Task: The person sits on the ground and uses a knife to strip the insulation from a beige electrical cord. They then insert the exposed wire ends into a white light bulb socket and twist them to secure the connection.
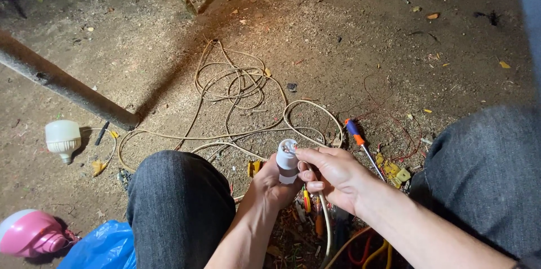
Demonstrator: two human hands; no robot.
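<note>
Nearest you, your left hand (269, 187) comes up between your knees and closes around the lower part of a white lamp socket (287, 161), gripping it from below and behind. Your right hand (332, 176) sits just beside it, fingers curled in, thumb and forefinger pinched at the socket's top rim, where bits of wire seem to show. A cream cable (324, 212) hangs down past your right palm; whether those fingers grip it too, I cannot tell.

The socket sits between your hands, above the ground and just over a clutter of small tools (313, 212). Its long axis runs near upright, leaning slightly left, with the open end pointing up and away from you.

To do this well, I would judge: keep your left grip firm and low so the socket cannot twist, and let only your right fingertips do the fine work at the rim. Keep the open end turned toward the light, and leave the cable slack so it does not tug.

Further out, an orange-and-blue screwdriver (357, 136) lies on the dirt floor (349, 38) to the right, well apart from a white bulb (63, 138) at the left. Beyond, the loose cable coil (234, 80) sprawls.
</note>
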